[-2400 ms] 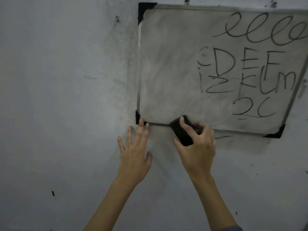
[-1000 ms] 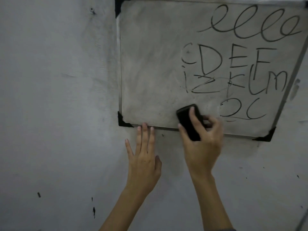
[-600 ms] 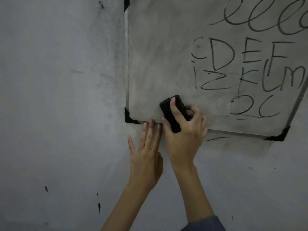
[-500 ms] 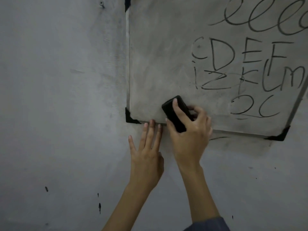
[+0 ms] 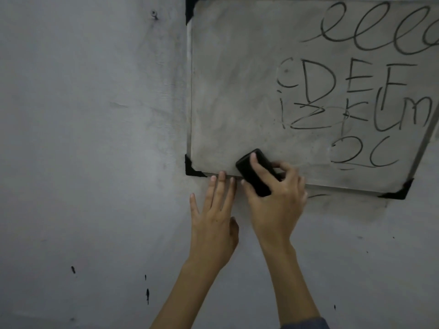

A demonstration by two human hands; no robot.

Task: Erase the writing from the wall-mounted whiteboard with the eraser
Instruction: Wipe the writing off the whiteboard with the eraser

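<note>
Nearest, at the bottom edge: a bit of blue-grey sleeve (image 5: 306,323) on the right arm. Above it, the right hand (image 5: 275,205), fingers (image 5: 257,163) curled round a small black block eraser (image 5: 255,174), gripping it tight. Eraser tilted, pressed on the bottom edge of the smudgy grey whiteboard with black corner caps (image 5: 237,91), near its lower left corner. Just beside, the left hand (image 5: 213,222), flat on the dirty grey wall (image 5: 95,162), fingers straight and holding nothing, tips touching the board's bottom rim. Farther up and right, black marker writing (image 5: 356,96): loops, letters, scribbles, well apart from the eraser.
</note>
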